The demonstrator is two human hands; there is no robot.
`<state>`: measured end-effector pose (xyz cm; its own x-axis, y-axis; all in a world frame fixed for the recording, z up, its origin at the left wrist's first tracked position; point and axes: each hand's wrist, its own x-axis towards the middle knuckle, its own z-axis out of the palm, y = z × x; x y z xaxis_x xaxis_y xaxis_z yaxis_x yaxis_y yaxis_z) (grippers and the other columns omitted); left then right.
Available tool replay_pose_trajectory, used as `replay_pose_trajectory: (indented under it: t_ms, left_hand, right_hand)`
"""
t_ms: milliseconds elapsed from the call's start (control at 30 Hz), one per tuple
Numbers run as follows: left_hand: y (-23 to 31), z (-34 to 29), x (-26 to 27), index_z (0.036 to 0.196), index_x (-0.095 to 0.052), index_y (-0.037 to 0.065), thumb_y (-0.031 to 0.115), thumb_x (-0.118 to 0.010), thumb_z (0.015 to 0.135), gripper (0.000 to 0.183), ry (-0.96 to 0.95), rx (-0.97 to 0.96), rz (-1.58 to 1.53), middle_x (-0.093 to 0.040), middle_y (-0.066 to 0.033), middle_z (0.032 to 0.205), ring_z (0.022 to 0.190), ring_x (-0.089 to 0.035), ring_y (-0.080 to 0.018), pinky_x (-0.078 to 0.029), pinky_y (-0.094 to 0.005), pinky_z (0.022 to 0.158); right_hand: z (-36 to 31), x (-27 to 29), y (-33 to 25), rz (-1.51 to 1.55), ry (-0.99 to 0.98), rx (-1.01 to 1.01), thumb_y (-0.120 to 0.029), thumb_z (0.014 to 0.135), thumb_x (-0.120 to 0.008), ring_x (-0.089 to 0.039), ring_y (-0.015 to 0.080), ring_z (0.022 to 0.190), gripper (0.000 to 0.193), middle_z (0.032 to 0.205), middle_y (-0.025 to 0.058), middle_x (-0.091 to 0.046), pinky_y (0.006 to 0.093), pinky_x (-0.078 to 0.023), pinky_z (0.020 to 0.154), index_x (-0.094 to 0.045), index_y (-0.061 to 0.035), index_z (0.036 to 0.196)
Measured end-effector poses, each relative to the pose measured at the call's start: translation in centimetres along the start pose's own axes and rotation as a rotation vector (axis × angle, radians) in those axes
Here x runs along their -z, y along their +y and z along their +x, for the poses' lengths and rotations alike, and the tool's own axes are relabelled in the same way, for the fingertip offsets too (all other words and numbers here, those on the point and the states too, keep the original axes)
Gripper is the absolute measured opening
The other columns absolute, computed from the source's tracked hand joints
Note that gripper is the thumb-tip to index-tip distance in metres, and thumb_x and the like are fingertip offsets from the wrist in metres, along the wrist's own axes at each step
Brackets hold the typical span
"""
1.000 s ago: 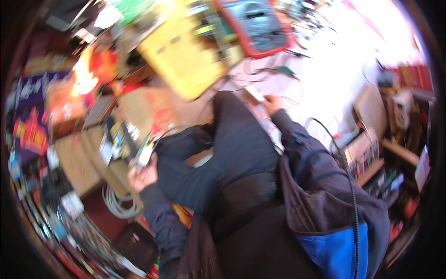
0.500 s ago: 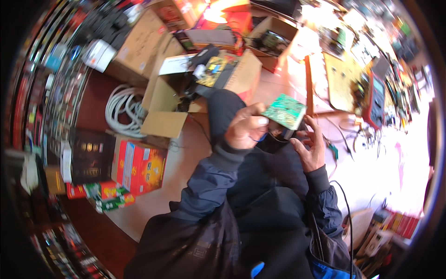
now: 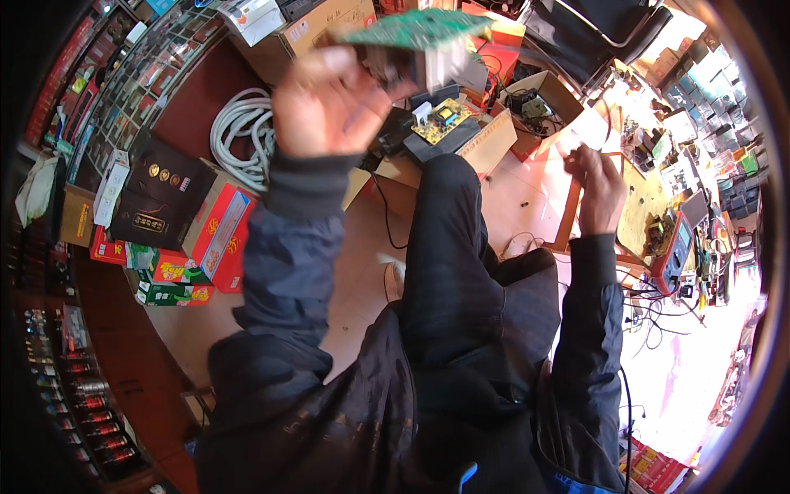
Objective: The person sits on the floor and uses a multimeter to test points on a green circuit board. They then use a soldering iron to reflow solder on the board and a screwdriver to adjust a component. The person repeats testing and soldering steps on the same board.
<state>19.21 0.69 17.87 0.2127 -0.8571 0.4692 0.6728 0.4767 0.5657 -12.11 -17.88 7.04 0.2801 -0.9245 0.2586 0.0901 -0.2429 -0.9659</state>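
"Circuit board [image 3: 415,31] at the top edge of the view: how is it held?"

"By the left hand [image 3: 325,103], raised, palm toward the camera. The fingers bend up against the near left end of the board and grip it. Motion blurs them, so I cannot tell exactly where each fingertip presses."

"And the right hand [image 3: 597,185]?"

"Well apart from the board, in the air, fingers loosely curled with the tips close together. Whether they pinch anything small, I cannot tell."

"What is the board like?"

"Thin, flat and green, seen at a low slant, with a pale, blocky part under it."

"Next to the hands?"

"Ribbed, stretchy cuffs, then dark sleeves of smooth, wrinkled cloth. Matte dark trousers [image 3: 448,247] lie between the forearms."

"Farther out?"

"Beyond the knee, a yellowish board [image 3: 447,121] crowded with small parts rests on a flat black slab [image 3: 440,146], by a brown cardboard flap [image 3: 491,142]. To the left, a smooth, pale cable [image 3: 239,140] is looped into a round coil, near a glossy red carton [image 3: 229,235]. To the right, a red-rimmed meter [image 3: 673,251] stands tilted beside a flat yellow panel [image 3: 635,206]."
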Motion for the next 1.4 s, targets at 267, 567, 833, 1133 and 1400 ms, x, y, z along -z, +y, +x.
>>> replay_pose_trajectory:
  t_ms: [267, 567, 833, 1133, 1400]
  left_hand:
    - [3.3, 4.4, 6.7, 0.119, -0.070, 0.003, 0.014, -0.057, 0.090, 0.034, 0.237, -0.023, 0.270, -0.069, -0.0097, 0.106, 0.105, -0.065, -0.0242, -0.049, -0.0574, 0.108]
    - [-5.4, 5.4, 27.3, 0.096, -0.063, 0.002, 0.008, -0.057, 0.089, 0.011, 0.327, 0.175, 0.665, -0.068, -0.0100, 0.103, 0.105, -0.065, -0.0217, -0.053, -0.0490, 0.104]
    - [-12.4, 3.3, 37.0, 0.102, -0.071, 0.000, 0.009, -0.064, 0.091, 0.016, 0.389, 0.354, 0.610, -0.069, -0.0053, 0.100, 0.090, -0.064, -0.0145, -0.052, -0.0287, 0.081]
    - [-12.0, 6.7, 40.7, 0.088, -0.055, 0.008, 0.008, -0.057, 0.095, 0.008, 0.443, 0.463, 0.643, -0.057, -0.0021, 0.099, 0.099, -0.056, -0.0139, -0.052, -0.0407, 0.100]
    - [-10.9, 1.9, 37.6, 0.127, -0.065, 0.005, 0.020, -0.071, 0.096, 0.035, 0.430, 0.441, 1.081, -0.060, -0.0089, 0.129, 0.125, -0.057, -0.0237, -0.056, -0.0481, 0.099]
  right_hand:
    - [7.7, -10.3, -3.5, 0.178, -0.051, 0.318, -0.015, 0.104, -0.066, -0.073, 0.0147, 0.094, 0.024, 0.104, 0.0091, -0.074, 0.0271, -0.059, 0.085, -0.069, 0.0064, 0.115]
    - [10.5, -18.3, 10.7, -0.185, -0.370, 0.028, -0.013, 0.101, -0.065, -0.072, 0.0259, 0.112, 0.052, 0.127, 0.0217, -0.070, 0.0356, -0.056, 0.096, -0.049, 0.0041, 0.147]
    - [2.1, -15.9, 10.4, -0.662, -0.286, 0.211, -0.008, 0.089, -0.071, -0.066, 0.0356, 0.118, 0.041, 0.135, 0.0195, -0.063, 0.0446, -0.056, 0.096, -0.064, -0.0033, 0.130]
    - [-2.8, -15.8, 4.6, -0.309, -0.186, 0.299, -0.005, 0.076, -0.072, -0.061, 0.0388, 0.111, 0.036, 0.124, 0.0194, -0.061, 0.0456, -0.052, 0.097, -0.065, 0.0015, 0.111]
    - [-5.5, -13.2, 2.8, -0.288, -0.268, 0.285, -0.007, 0.077, -0.070, -0.062, 0.0369, 0.106, 0.027, 0.115, 0.0148, -0.064, 0.0442, -0.054, 0.091, -0.068, -0.0034, 0.104]
